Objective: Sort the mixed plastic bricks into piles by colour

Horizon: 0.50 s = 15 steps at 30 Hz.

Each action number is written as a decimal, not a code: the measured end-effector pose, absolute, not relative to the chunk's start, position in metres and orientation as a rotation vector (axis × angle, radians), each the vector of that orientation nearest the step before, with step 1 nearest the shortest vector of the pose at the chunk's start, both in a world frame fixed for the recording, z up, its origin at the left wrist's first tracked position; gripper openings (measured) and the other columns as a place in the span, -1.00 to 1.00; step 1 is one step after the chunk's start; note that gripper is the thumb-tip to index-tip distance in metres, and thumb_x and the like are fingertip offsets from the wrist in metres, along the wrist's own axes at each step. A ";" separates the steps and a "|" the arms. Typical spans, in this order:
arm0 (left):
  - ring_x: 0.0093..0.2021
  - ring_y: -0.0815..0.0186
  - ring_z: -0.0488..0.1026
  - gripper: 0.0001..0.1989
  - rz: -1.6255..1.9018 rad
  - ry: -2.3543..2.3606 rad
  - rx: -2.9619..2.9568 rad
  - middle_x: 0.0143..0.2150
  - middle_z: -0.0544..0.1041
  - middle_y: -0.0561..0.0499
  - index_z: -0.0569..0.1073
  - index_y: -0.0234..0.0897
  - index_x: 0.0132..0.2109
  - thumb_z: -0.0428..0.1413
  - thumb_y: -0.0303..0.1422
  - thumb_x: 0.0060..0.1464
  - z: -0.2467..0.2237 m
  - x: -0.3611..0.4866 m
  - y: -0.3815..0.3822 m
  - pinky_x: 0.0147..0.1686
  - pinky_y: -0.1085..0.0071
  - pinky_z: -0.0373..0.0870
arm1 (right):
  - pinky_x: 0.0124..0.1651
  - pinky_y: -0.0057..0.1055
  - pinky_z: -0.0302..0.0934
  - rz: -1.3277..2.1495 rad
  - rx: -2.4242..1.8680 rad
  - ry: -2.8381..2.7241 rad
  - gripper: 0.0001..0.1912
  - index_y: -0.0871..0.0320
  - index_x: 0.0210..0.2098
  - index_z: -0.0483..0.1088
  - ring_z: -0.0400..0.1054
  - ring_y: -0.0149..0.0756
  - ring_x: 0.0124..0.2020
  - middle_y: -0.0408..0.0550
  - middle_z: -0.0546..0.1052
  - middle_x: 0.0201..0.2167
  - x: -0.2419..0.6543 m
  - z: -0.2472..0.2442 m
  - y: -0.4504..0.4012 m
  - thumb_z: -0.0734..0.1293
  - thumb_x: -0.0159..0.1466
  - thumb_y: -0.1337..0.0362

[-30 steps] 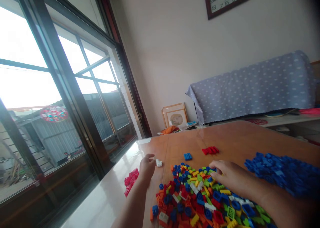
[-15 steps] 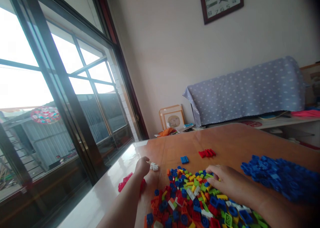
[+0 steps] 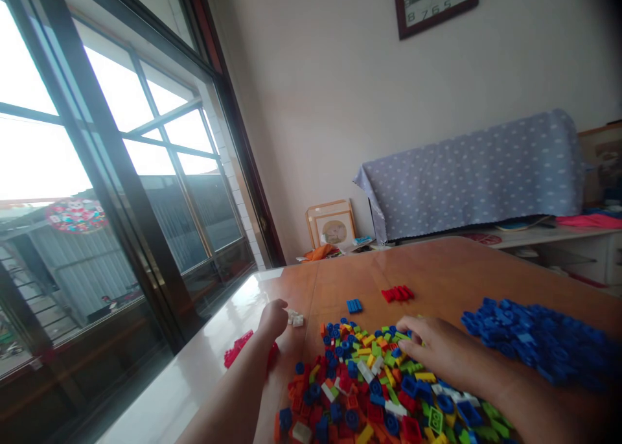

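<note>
My left hand (image 3: 275, 317) is at the small group of white bricks (image 3: 295, 318), its fingers curled; whether a brick is between them is hidden. Pink bricks (image 3: 238, 349) lie on both sides of my left forearm. My right hand (image 3: 418, 335) rests over the upper right of the mixed pile of coloured bricks (image 3: 372, 379), thumb and fingers apart around its edge pieces, and I see no brick held. Beyond the pile lie a few blue bricks (image 3: 354, 306) side by side and a row of red bricks (image 3: 397, 293).
A big heap of blue bricks (image 3: 539, 340) lies on the right of the wooden table (image 3: 437, 262). Behind stand picture frames (image 3: 332, 227) and something under a spotted cloth (image 3: 471, 178). A wall clock (image 3: 435, 3) hangs above; windows are at the left.
The view has shifted slightly, so everything sits a little further left. Both hands stay at nearly the same places, left by the white bricks and right over the mixed pile.
</note>
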<state>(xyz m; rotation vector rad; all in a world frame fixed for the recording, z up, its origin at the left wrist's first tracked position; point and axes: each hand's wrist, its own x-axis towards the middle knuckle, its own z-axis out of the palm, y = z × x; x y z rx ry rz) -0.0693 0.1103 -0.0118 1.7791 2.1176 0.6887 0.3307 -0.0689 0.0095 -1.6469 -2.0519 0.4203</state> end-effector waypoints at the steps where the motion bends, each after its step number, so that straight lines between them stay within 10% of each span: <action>1: -0.04 0.23 0.50 -0.69 0.699 2.108 1.797 0.05 0.50 -0.12 0.44 -0.32 0.09 0.11 -0.27 0.28 -0.010 -0.068 0.107 -0.06 0.20 0.49 | -0.23 -0.40 0.13 0.420 -1.652 -2.056 -0.66 0.05 -0.06 0.50 0.47 -0.13 -0.16 0.01 0.61 -0.19 0.331 0.010 -0.069 0.27 0.26 0.08; 6: -0.14 0.27 0.54 -0.74 0.737 2.011 1.917 -0.13 0.61 -0.14 0.52 -0.35 -0.01 0.05 -0.50 0.18 0.001 -0.049 0.086 -0.17 0.42 0.41 | -0.27 -0.41 0.09 0.421 -1.664 -2.077 -0.67 0.05 -0.07 0.50 0.46 -0.15 -0.19 -0.01 0.61 -0.23 0.330 0.011 -0.069 0.28 0.25 0.08; 15: -0.12 0.25 0.54 -0.70 0.621 1.734 2.123 -0.07 0.63 -0.09 0.56 -0.28 0.00 0.09 -0.34 0.15 0.013 0.010 0.024 -0.19 0.44 0.42 | -0.34 -0.45 -0.01 0.382 -1.675 -2.091 -0.75 0.07 -0.17 0.51 0.39 -0.24 -0.30 -0.05 0.57 -0.31 0.332 0.009 -0.069 0.25 0.25 0.20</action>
